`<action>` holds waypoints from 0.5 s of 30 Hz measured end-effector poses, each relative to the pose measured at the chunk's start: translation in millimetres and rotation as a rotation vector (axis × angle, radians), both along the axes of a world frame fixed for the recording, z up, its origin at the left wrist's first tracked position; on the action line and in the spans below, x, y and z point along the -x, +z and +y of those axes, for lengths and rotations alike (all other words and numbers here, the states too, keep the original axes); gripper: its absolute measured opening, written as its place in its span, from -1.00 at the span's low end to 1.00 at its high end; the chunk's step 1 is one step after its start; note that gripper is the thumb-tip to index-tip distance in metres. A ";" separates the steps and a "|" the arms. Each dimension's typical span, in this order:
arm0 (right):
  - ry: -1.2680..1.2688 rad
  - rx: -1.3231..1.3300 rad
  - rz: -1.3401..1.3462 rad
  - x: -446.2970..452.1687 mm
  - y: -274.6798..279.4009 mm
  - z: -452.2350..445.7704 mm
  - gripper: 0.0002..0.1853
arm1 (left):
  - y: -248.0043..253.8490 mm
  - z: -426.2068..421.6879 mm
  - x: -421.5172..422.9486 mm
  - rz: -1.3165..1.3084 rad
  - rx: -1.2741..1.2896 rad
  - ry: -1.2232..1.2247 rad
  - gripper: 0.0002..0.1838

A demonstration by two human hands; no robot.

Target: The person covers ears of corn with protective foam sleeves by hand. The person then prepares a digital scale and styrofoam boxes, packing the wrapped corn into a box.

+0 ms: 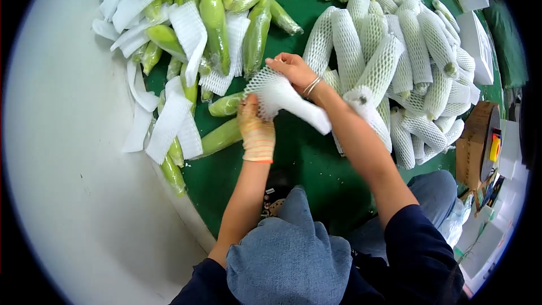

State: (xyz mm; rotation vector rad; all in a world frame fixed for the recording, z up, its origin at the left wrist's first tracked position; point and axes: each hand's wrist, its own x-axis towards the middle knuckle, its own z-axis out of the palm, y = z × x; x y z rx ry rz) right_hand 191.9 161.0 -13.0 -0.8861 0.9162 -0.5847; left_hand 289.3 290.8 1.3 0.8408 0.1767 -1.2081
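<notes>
Okay, foam sleeve [276,95]: up between both hands above the green floor [316,175], meshed end spread toward the left, other end narrow and limp toward the right. Can't tell whether anything is inside (tail looks flat, so probably not).
Left hand [254,117]: gloved, closed on the meshed end; some fingers hidden.
Right hand [293,70]: gripping the sleeve's upper edge, fingers bent over it.
Sleeve handling: likely very light, soft, stretchy; yanked strands could tear. Best hold is the rim, two opposite sides, even pull.
Nearest vegetable [226,104]: on the floor just left of the left hand, in clear wrap. Probably firm and fairly heavy, skin easily bruised, wrap slippery. Take it round the middle, whole palm, no nails.
Sleeved pile [375,68]: to the right; netting should grip better than bare wrap, but could slide if pinched at one end.
Loose sleeves [169,116]: left, draped over vegetables; featherweight, lift by an edge.
</notes>
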 end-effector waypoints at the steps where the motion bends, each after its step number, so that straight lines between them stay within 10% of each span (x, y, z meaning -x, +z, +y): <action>1: 0.140 0.148 0.226 2.7 5.0 -4.2 -0.72 | -6.0 2.3 6.8 0.007 -0.097 0.011 -0.71; 5: 0.443 0.694 0.509 7.3 -10.7 -2.6 -0.55 | -15.8 8.5 24.6 -0.073 -0.209 0.090 -0.66; 15: 0.356 0.550 0.561 42.6 16.0 86.6 -0.63 | -10.7 53.8 26.3 0.079 -0.377 -0.311 -0.56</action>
